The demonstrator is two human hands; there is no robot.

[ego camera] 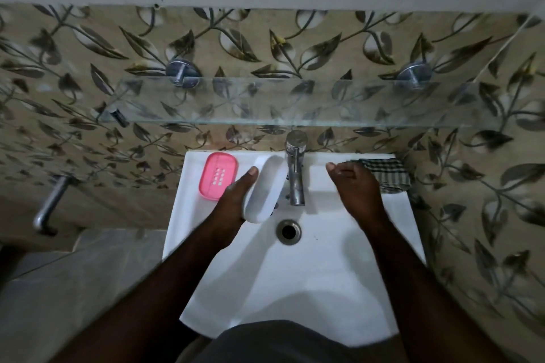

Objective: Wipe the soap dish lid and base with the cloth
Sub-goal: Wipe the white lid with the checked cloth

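Soap dish white half [265, 188] is gripped in the left hand [236, 200], with the pink half [218, 177] just left of that hand. The right hand [356, 186], fingers curled, is at the cloth [389, 177]; I cannot tell if it holds it. Wiping looks unstarted, so 2 halves remain.

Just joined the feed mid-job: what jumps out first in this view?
The pink soap dish base stands out brightest, lying on the rear ledge of the white sink, left of the tap. Right beside it the left hand holds the white lid tilted over the basin. The right hand is by the checked cloth at the ledge's right corner.
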